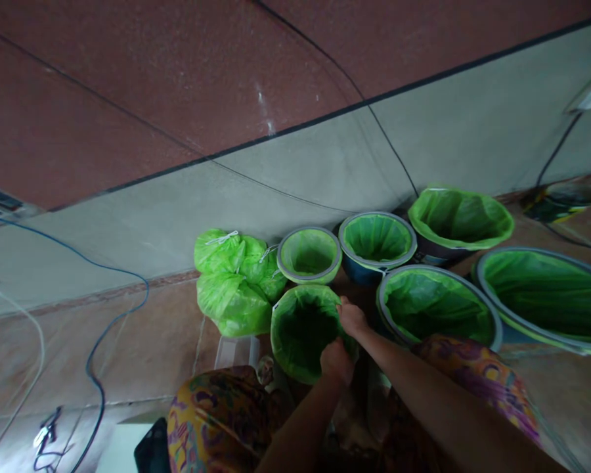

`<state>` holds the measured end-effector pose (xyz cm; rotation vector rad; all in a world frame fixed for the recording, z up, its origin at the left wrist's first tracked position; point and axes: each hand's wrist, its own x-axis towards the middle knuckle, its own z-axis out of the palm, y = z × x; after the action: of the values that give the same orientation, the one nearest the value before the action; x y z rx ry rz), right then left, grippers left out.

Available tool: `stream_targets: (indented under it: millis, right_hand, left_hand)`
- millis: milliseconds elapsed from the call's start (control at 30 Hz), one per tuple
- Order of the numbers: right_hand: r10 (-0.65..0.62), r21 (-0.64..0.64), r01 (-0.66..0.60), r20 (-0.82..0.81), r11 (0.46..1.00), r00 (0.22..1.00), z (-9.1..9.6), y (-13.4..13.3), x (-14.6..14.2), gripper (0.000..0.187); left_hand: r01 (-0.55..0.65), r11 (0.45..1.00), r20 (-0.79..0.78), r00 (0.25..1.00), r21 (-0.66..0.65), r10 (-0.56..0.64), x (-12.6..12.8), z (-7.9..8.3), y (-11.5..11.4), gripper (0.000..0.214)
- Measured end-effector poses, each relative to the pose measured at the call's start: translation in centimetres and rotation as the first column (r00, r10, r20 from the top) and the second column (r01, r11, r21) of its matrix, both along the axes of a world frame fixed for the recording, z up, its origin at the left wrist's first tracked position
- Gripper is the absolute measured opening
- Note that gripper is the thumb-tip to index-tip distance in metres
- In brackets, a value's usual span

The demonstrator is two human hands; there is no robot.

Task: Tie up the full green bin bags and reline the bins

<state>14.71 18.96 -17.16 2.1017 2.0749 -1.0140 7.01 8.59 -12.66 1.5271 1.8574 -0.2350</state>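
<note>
1. My right hand [352, 316] sits at the 2 o'clock edge of the bin [303, 368] nearest my knees. Its grip is pinched together on the green liner [300, 328], where the film folds over the rim.
2. My left hand [335, 360] rests at 4 o'clock on the same rim, close under the right. Its fingers curl out of sight, so I cannot tell whether that grip is clamped or loose.
3. I judge both hands meet at the rim because that is where the film's edge can be caught. The fold outward holds the bag's mouth open.
4. The liner is thin, glossy, crinkled plastic, and the bin is round and deep.
5. At 10 o'clock lie tied green bags [231, 282], puffed and knotted with white ties.
6. At 12 o'clock stands a small grey-rimmed bucket [309, 255], and at 1 o'clock a blue bucket [377, 240], both lined alike.
7. At 3 o'clock are two large lined tubs [438, 305], wide and shallow-looking.
8. A clear plastic box [236, 351] sits at 8 o'clock on the floor [152, 341], and a blue cable [93, 341] trails farther out.
</note>
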Motion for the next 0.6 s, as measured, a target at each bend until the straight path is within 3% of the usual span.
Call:
stream_targets:
  millis: [133,300,467,600]
  right_hand:
    - [0.007,-0.012,-0.007,0.017,1.0,1.0,0.1,-0.2,-0.2,0.037]
    - [-0.099,0.123,0.109,-0.079,0.986,0.992,1.5,-0.3,0.1,0.06]
    - [-0.157,0.209,0.205,-0.224,0.956,0.962,3.4,-0.1,1.8,0.052]
    - [-0.209,0.177,0.243,-0.189,0.954,0.96,3.6,0.3,3.2,0.043]
  left_hand:
    - [-0.005,1.0,0.008,1.0,-0.01,0.005,-0.5,0.2,-0.4,0.034]
    - [-0.139,0.977,0.074,0.989,0.164,0.128,-4.2,1.8,-0.6,0.036]
    - [-0.392,0.86,0.102,0.919,0.326,0.38,-10.8,3.7,-1.2,0.038]
    - [-0.431,0.841,0.191,0.902,0.326,0.388,-13.7,4.8,-1.8,0.031]
